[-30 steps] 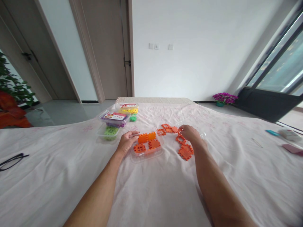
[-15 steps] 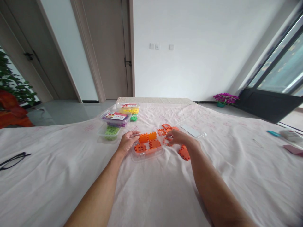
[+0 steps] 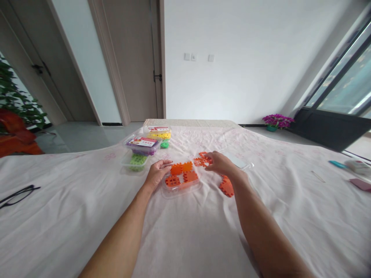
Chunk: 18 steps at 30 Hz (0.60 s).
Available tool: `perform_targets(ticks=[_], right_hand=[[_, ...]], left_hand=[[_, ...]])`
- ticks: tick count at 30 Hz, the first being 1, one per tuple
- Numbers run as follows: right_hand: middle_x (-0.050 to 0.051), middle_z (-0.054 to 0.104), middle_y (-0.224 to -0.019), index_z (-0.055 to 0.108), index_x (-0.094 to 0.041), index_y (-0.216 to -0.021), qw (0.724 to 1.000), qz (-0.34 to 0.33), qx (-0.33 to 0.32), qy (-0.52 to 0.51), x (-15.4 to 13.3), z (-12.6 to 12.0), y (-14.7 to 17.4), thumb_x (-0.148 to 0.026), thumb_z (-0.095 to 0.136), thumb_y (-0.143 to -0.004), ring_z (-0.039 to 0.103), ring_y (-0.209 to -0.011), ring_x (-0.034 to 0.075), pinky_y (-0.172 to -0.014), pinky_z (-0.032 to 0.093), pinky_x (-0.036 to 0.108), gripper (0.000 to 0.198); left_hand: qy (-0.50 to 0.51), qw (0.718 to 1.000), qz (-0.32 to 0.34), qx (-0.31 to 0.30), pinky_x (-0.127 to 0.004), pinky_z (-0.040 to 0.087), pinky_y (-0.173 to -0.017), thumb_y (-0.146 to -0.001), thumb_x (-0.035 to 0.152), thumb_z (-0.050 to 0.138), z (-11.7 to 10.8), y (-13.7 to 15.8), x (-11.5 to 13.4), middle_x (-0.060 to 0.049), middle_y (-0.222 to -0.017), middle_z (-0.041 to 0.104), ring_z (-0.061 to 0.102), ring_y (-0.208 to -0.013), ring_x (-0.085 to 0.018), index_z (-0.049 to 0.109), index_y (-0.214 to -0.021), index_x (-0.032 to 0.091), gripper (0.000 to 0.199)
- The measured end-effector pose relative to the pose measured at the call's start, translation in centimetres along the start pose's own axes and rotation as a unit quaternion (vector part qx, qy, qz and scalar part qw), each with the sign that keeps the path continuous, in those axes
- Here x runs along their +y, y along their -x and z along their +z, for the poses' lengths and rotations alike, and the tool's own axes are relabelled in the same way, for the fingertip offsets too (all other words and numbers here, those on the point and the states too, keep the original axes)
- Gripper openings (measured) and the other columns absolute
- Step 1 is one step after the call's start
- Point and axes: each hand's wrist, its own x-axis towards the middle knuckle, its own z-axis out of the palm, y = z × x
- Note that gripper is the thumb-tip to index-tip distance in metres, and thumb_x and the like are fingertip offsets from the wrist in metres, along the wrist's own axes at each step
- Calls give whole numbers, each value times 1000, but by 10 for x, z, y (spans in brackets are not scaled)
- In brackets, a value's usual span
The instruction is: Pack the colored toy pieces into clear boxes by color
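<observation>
My left hand (image 3: 157, 175) steadies the clear plastic box (image 3: 181, 192) at its left rim, thumb and fingers on the edge. Inside the box lie several orange interlocking puzzle pieces (image 3: 190, 177) with toothed edges, some solid and one with holes. To the right of the box, my right hand (image 3: 220, 164) reaches down with bent fingers around an orange puzzle piece (image 3: 206, 160) among a loose group; the fingers partly hide it. Another orange puzzle piece (image 3: 227, 186) lies on the cloth below my right wrist. The clear lid (image 3: 238, 160) rests behind that hand.
Stacked clear boxes hold purple pieces (image 3: 142, 144), light green pieces (image 3: 138, 161) and yellow pieces (image 3: 162, 136), with a green piece (image 3: 164, 144) beside them. Eyeglasses (image 3: 19, 195) lie at left. A teal object (image 3: 337, 164) and a pink block (image 3: 361, 184) sit at right on the wrinkled cloth (image 3: 185, 239).
My right hand has moved slightly away from me and to the right, over the loose orange pieces. My left hand stays at the box.
</observation>
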Motion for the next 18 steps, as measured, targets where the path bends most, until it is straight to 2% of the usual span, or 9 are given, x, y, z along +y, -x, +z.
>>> perform_targets(ticks=[2,4,7,11,14,18], right_hand=[[7,62,-112,60,-23,-123,997,-22,43,-60,-5,-7,2,-26,70,-71,61,-92,18,-80,44,24,52],[7,61,-114,59,-23,-124,991,-66,48,-106,-16,-13,6,-24,70,-72,61,-92,17,-81,45,23,53],[6,62,-110,61,-23,-122,985,-125,13,-118,-34,-16,12,-21,71,-69,61,-92,17,-80,46,24,54],[5,64,-108,63,-24,-118,981,-178,-27,-75,-47,-10,12,-15,67,-69,61,-96,19,-83,45,25,50],[5,66,-109,64,-23,-118,978,-194,-41,-60,-49,-7,11,-14,65,-69,60,-100,20,-85,45,26,50],[4,67,-114,66,-25,-115,978,-178,-64,-84,-49,-9,12,-14,67,-69,61,-101,19,-84,47,25,47]], left_hand=[[5,1000,0,-6,-31,50,-79,-64,28,75,0,-1,-1,-9,-95,73,67,-84,-19,68,-99,14,38],[5,1000,3,-10,-30,50,-79,-65,29,75,-1,-1,-1,-10,-96,73,67,-86,-19,68,-100,13,39],[-1,1000,5,-10,-29,50,-78,-65,30,76,-2,0,-1,-10,-96,73,67,-86,-19,67,-101,13,40],[-7,1000,4,-9,-30,50,-77,-65,32,76,-1,3,2,-10,-96,73,67,-86,-20,68,-101,13,41],[-9,1000,2,-5,-30,50,-78,-64,31,76,0,3,4,-11,-96,73,67,-86,-20,68,-100,13,41],[-7,1000,5,-8,-30,50,-79,-64,32,76,0,2,2,-10,-96,73,67,-86,-20,68,-100,14,41]])
